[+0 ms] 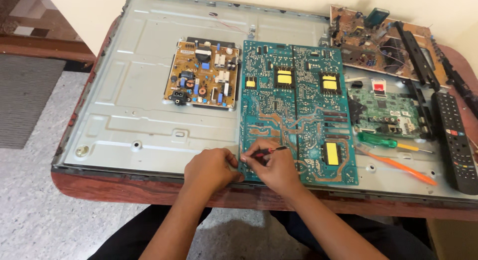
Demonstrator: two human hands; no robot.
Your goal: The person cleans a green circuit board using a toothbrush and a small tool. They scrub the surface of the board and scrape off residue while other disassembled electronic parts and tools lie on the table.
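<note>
Probing seems the step in hand: right hand (275, 166) pinches a thin red-and-black tool (268, 151) against the green circuit board (294, 108), at its near left corner. Left hand (211, 168), fingers curled, steadies that edge. Next calls for a steady tip.

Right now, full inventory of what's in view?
metal back panel: 1, grey, covers the table
table: 1, reddish brown, under the panel
large circuit board: 1, teal with yellow parts, centre
small circuit board: 1, tan, left of the large one
green board: 1, green, right of the large one
brown board: 1, brown, far right corner
screwdrivers: 2, green handle and orange handle, right front
remote: 1, black, right edge
probe: 1, red and black, in right hand
left hand: at the large board's front edge
right hand: holding the probe
</note>
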